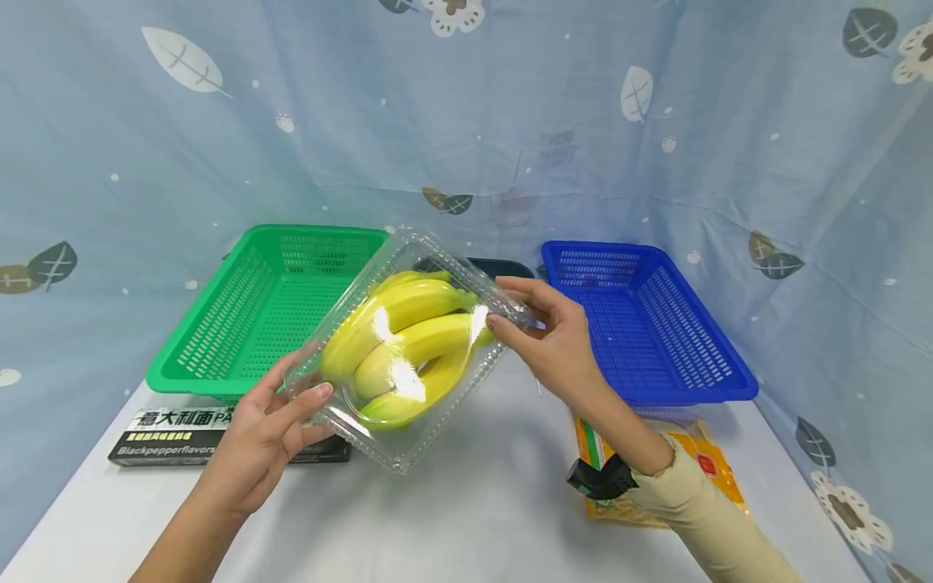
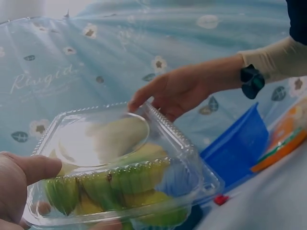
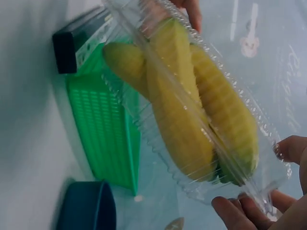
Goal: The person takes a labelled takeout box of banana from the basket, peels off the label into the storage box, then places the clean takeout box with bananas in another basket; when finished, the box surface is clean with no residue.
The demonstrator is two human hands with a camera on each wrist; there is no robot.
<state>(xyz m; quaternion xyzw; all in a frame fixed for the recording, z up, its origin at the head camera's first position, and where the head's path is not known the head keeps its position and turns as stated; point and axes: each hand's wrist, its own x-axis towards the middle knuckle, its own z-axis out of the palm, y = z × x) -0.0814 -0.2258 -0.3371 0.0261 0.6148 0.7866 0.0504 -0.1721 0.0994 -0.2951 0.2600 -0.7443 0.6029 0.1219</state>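
A clear plastic clamshell box point(image 1: 408, 263) with yellow bananas point(image 1: 408, 316) inside is held up over the table, tilted, its lid closed. My left hand point(image 1: 266, 433) grips its lower left corner, thumb on top and fingers beneath. At the upper right end my right hand point(image 1: 550, 336) pinches the rim between thumb and fingers. The right wrist view shows the bananas point(image 3: 177, 105) through the ribbed side of the box. In the left wrist view, glare covers part of the lid point(image 2: 100, 139).
A green basket point(image 1: 171, 376) stands back left, a blue basket point(image 1: 729, 389) back right. Between them a dark teal container point(image 3: 84, 206) is partly hidden. A black pasta box point(image 1: 160, 449) lies front left; an orange food packet point(image 1: 717, 478) lies under my right forearm.
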